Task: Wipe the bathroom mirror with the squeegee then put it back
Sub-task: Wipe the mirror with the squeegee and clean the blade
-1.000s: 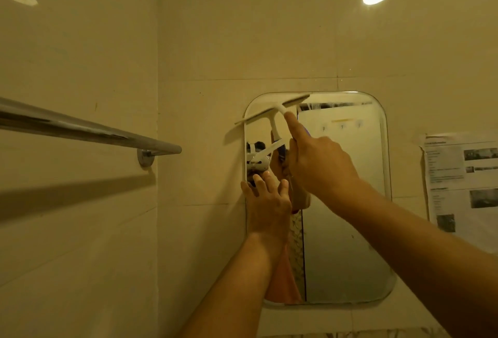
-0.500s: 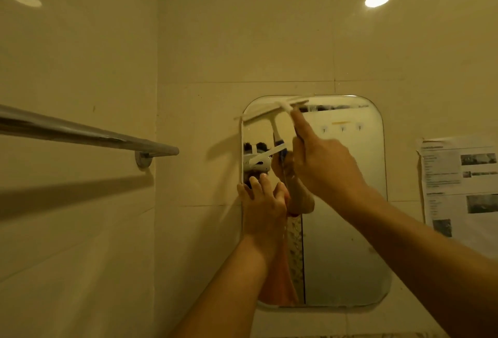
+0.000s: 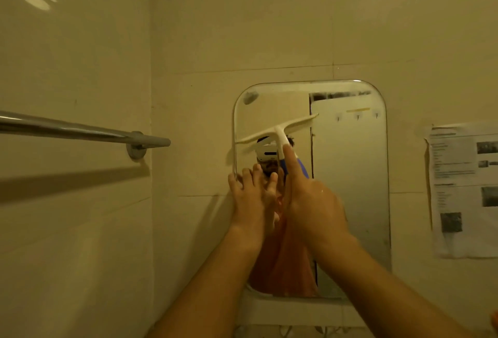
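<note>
A rounded rectangular mirror (image 3: 350, 175) hangs on the tiled wall. A white squeegee (image 3: 277, 130) lies with its blade tilted across the mirror's upper left part, right end higher. My right hand (image 3: 312, 202) grips its handle, index finger stretched along the stem. My left hand (image 3: 252, 194) rests flat with spread fingers on the mirror's left edge, below the blade. The lower handle is hidden inside my right hand.
A chrome towel bar (image 3: 80, 131) juts from the left wall toward the corner. A printed paper sheet (image 3: 463, 189) is stuck to the wall right of the mirror. A white ledge (image 3: 296, 310) runs below the mirror.
The squeegee blade has come down from the mirror's top edge to roughly a quarter of the way down. My right hand dropped with it; my left hand stayed on the mirror's edge.
</note>
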A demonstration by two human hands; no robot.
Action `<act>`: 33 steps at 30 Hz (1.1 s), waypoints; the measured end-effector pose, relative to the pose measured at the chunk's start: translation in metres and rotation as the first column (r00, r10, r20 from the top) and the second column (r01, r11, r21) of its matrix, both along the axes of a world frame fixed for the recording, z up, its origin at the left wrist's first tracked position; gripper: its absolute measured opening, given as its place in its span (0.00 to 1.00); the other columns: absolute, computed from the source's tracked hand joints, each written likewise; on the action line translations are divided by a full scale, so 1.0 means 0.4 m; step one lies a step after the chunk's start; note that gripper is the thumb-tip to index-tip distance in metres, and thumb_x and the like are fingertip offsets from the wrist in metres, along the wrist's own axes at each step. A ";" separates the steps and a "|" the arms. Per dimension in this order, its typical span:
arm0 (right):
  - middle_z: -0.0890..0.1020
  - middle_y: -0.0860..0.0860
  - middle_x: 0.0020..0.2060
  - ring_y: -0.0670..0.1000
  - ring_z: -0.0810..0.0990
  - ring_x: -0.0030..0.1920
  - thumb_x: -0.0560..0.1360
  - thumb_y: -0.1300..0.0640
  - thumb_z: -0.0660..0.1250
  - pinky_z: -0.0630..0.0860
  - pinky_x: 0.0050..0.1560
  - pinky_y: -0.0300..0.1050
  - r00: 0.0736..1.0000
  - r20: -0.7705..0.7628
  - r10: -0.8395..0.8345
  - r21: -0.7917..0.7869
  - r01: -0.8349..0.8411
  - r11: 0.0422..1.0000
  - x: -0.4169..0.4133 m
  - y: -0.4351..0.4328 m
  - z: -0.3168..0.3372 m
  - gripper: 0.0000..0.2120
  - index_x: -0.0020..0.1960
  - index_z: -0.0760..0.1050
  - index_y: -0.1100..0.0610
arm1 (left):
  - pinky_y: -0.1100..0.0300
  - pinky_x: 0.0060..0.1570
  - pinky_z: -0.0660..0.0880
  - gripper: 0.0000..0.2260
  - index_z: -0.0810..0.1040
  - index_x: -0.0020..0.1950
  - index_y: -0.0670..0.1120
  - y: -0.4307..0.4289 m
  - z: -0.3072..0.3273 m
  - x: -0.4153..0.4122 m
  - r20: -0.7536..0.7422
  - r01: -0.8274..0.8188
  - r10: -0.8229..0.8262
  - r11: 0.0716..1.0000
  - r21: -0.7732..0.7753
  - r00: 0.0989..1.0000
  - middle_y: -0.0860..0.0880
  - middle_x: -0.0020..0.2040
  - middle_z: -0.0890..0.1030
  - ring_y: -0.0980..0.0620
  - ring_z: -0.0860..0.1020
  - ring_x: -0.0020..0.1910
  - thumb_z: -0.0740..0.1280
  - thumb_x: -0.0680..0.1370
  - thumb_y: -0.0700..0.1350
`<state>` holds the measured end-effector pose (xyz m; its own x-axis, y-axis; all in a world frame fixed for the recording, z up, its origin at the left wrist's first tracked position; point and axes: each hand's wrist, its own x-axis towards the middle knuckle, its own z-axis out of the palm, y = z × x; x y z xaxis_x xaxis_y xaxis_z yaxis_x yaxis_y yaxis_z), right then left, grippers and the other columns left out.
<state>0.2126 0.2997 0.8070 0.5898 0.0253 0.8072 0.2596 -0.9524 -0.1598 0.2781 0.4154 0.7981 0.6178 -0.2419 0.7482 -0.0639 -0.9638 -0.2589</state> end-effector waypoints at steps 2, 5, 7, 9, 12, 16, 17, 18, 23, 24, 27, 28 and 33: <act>0.71 0.47 0.34 0.44 0.73 0.28 0.85 0.54 0.57 0.72 0.27 0.37 0.999 -0.045 0.002 0.008 -0.001 1.000 -0.011 -0.011 -0.030 0.46 0.69 0.16 0.36 | 0.32 0.73 0.50 0.40 0.48 0.82 0.53 -0.001 0.000 -0.001 -0.011 -0.001 0.000 1.000 -0.018 1.000 0.37 0.78 0.55 0.35 0.54 0.77 0.66 0.77 0.61; 0.71 0.46 0.33 0.44 0.73 0.29 0.86 0.53 0.56 0.71 0.28 0.36 0.996 -0.084 0.030 0.031 -0.028 0.999 -0.034 -0.017 -0.024 0.41 0.76 0.23 0.39 | 0.32 0.73 0.50 0.40 0.49 0.82 0.53 0.002 -0.003 -0.003 -0.016 0.008 -0.008 1.000 -0.022 1.000 0.37 0.78 0.55 0.35 0.54 0.77 0.66 0.77 0.61; 0.73 0.48 0.34 0.45 0.74 0.29 0.86 0.50 0.54 0.72 0.29 0.38 0.996 -0.044 0.077 0.048 -0.075 0.996 -0.050 -0.015 0.008 0.37 0.78 0.27 0.38 | 0.32 0.73 0.52 0.41 0.49 0.82 0.53 0.007 -0.003 -0.002 -0.015 0.022 -0.022 1.000 -0.020 1.000 0.37 0.78 0.54 0.35 0.55 0.77 0.67 0.76 0.61; 0.76 0.49 0.33 0.46 0.74 0.27 0.86 0.48 0.53 0.70 0.26 0.38 0.992 0.063 0.113 0.088 -0.118 0.989 -0.059 -0.022 0.069 0.33 0.80 0.33 0.38 | 0.32 0.72 0.55 0.41 0.51 0.82 0.53 0.010 -0.001 -0.003 -0.002 0.038 -0.038 0.999 -0.010 0.999 0.37 0.78 0.54 0.34 0.56 0.75 0.67 0.76 0.62; 0.76 0.51 0.30 0.48 0.73 0.25 0.87 0.49 0.51 0.68 0.23 0.39 0.982 0.171 0.078 0.219 -0.115 0.969 -0.050 -0.056 0.190 0.30 0.82 0.38 0.40 | 0.31 0.71 0.56 0.41 0.52 0.82 0.51 0.010 -0.002 0.003 0.000 0.048 -0.048 0.999 -0.010 0.999 0.36 0.78 0.56 0.32 0.58 0.75 0.68 0.75 0.62; 0.76 0.55 0.32 0.51 0.75 0.28 0.87 0.50 0.50 0.68 0.25 0.43 0.992 0.126 -0.020 0.327 -0.022 0.945 -0.020 -0.100 0.275 0.28 0.82 0.41 0.40 | 0.30 0.73 0.53 0.40 0.54 0.82 0.49 0.003 0.002 -0.001 -0.031 0.043 -0.044 0.999 -0.017 0.999 0.35 0.78 0.58 0.31 0.55 0.76 0.70 0.76 0.59; 0.76 0.55 0.33 0.51 0.75 0.29 0.87 0.51 0.50 0.67 0.25 0.43 0.993 0.111 -0.036 0.331 -0.003 0.944 -0.013 -0.100 0.275 0.28 0.82 0.41 0.39 | 0.30 0.73 0.52 0.40 0.54 0.81 0.49 0.002 0.003 -0.001 -0.039 0.041 -0.041 0.999 -0.018 0.998 0.35 0.78 0.58 0.30 0.55 0.76 0.70 0.76 0.57; 0.76 0.55 0.33 0.52 0.75 0.29 0.87 0.52 0.50 0.67 0.26 0.43 0.994 0.102 -0.045 0.335 0.009 0.942 -0.008 -0.095 0.272 0.29 0.82 0.40 0.39 | 0.30 0.73 0.52 0.40 0.53 0.82 0.49 0.002 0.005 -0.001 -0.045 0.037 -0.038 0.999 -0.018 0.998 0.34 0.77 0.57 0.30 0.55 0.76 0.70 0.76 0.57; 0.75 0.54 0.33 0.50 0.73 0.29 0.87 0.52 0.51 0.67 0.26 0.42 0.990 0.103 -0.100 0.349 0.058 0.935 0.016 -0.074 0.244 0.31 0.82 0.38 0.40 | 0.30 0.72 0.51 0.42 0.52 0.82 0.50 0.008 0.002 0.016 -0.036 0.058 -0.058 0.998 -0.015 0.998 0.35 0.78 0.56 0.30 0.54 0.76 0.72 0.75 0.57; 0.75 0.55 0.33 0.49 0.73 0.29 0.87 0.52 0.51 0.66 0.26 0.41 0.989 0.108 -0.106 0.348 0.062 0.935 0.020 -0.073 0.239 0.31 0.82 0.38 0.40 | 0.29 0.72 0.51 0.42 0.52 0.82 0.50 0.008 0.001 0.021 -0.036 0.060 -0.060 0.998 -0.011 0.998 0.35 0.78 0.55 0.29 0.54 0.76 0.72 0.75 0.57; 0.75 0.53 0.33 0.48 0.72 0.28 0.87 0.51 0.51 0.67 0.27 0.41 0.982 0.160 -0.095 0.348 0.034 0.937 0.022 -0.061 0.225 0.30 0.83 0.38 0.41 | 0.29 0.72 0.51 0.43 0.50 0.82 0.50 0.009 -0.001 0.033 -0.028 0.057 -0.057 0.998 -0.009 0.998 0.34 0.79 0.53 0.29 0.53 0.76 0.71 0.76 0.59; 0.74 0.53 0.32 0.48 0.72 0.28 0.87 0.51 0.51 0.70 0.28 0.42 0.979 0.184 -0.083 0.353 0.014 0.936 0.018 -0.055 0.218 0.30 0.83 0.39 0.42 | 0.29 0.72 0.52 0.43 0.50 0.82 0.50 0.009 -0.001 0.037 -0.023 0.058 -0.058 0.998 -0.011 0.998 0.34 0.79 0.53 0.29 0.53 0.76 0.71 0.77 0.59; 0.74 0.52 0.32 0.47 0.74 0.29 0.87 0.50 0.51 0.71 0.28 0.41 0.983 0.169 -0.076 0.349 0.012 0.937 0.018 -0.046 0.201 0.30 0.83 0.38 0.42 | 0.29 0.72 0.53 0.42 0.51 0.82 0.49 0.008 -0.004 0.048 -0.012 0.056 -0.056 0.998 0.002 0.998 0.34 0.79 0.53 0.30 0.54 0.76 0.71 0.77 0.60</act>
